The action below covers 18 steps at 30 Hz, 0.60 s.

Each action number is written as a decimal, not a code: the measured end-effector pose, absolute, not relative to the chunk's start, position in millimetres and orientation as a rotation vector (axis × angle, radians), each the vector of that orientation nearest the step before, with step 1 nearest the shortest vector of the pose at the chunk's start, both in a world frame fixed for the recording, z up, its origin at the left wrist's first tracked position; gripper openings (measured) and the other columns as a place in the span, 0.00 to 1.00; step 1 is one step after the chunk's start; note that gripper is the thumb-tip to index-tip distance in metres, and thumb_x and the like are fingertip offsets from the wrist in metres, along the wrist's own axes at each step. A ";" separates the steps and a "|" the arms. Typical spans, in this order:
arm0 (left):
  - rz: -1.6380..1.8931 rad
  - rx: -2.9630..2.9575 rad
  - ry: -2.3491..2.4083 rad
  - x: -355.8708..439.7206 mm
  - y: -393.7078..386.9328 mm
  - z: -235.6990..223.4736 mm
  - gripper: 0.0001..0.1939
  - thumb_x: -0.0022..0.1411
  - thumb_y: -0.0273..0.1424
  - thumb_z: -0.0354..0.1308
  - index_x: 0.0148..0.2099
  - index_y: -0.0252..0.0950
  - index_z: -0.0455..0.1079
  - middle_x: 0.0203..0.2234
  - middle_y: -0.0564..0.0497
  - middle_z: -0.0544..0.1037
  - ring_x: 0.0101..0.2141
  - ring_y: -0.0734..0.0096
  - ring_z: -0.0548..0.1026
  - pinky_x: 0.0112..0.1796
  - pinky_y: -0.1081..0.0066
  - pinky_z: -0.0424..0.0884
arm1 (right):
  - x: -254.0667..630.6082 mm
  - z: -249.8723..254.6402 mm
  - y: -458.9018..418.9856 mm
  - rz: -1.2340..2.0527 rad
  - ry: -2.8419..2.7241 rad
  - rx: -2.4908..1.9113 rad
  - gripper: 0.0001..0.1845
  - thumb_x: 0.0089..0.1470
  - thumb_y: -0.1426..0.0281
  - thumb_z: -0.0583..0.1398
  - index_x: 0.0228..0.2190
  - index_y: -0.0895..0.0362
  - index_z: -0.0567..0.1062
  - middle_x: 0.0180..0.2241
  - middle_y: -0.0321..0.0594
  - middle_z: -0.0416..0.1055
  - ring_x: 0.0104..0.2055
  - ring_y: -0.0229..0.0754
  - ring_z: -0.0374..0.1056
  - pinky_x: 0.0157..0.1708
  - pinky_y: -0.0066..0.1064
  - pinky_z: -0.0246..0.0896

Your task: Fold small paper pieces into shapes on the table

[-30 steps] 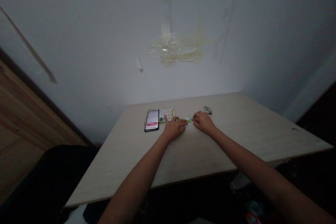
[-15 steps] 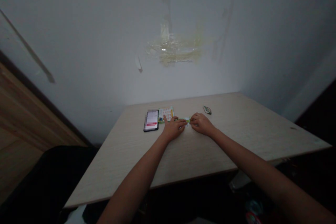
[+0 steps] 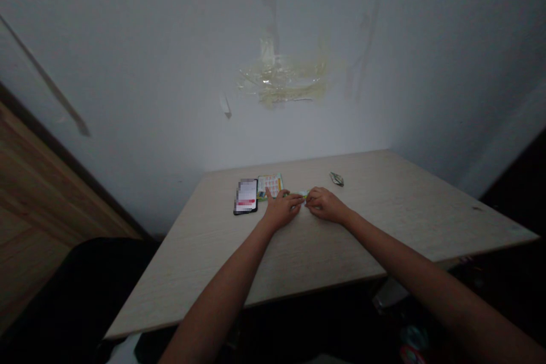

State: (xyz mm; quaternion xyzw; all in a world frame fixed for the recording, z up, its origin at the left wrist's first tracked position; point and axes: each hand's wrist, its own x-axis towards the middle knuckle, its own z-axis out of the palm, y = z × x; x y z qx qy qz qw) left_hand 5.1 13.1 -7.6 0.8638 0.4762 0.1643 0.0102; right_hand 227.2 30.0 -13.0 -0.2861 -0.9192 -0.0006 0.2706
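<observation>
A small green-and-white piece of paper (image 3: 303, 193) lies on the table between my two hands, mostly covered by them. My left hand (image 3: 281, 210) rests flat on its left part, thumb stretched out to the side toward a printed sheet. At the right end, my right hand (image 3: 326, 205) has its fingers drawn together on the paper's edge. The printed sheet (image 3: 273, 182), with rows of small pictures, lies just beyond my left hand. A small folded paper piece (image 3: 336, 178) sits apart, behind my right hand.
A phone (image 3: 246, 197) with its screen lit lies left of the printed sheet, close against it. The pale wooden table (image 3: 205, 250) meets a wall (image 3: 170, 96) bearing tape remnants (image 3: 290, 82). At lower left stands a dark chair-like shape (image 3: 85, 278).
My right hand has shifted slightly left and toward me, closer to my left hand. My left hand, the phone and the printed sheet stay in place.
</observation>
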 end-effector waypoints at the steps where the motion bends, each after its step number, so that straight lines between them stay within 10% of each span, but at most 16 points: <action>1: 0.515 2.693 1.484 5.1 13.2 -7.7 0.17 0.71 0.40 0.48 0.57 0.60 0.70 0.58 0.60 0.73 0.60 0.54 0.62 0.55 0.24 0.21 | 227.3 -12.8 29.8 0.006 -2.474 -0.765 0.10 0.56 0.74 0.60 0.36 0.55 0.82 0.38 0.43 0.78 0.46 0.45 0.69 0.49 0.39 0.61; 18: 0.477 2.662 1.477 4.0 13.9 -5.9 0.17 0.71 0.40 0.48 0.59 0.62 0.67 0.59 0.62 0.72 0.65 0.54 0.57 0.55 0.24 0.20 | 228.0 -16.1 31.3 -0.076 -2.421 -0.876 0.08 0.53 0.75 0.63 0.34 0.56 0.82 0.37 0.44 0.76 0.42 0.44 0.68 0.44 0.36 0.61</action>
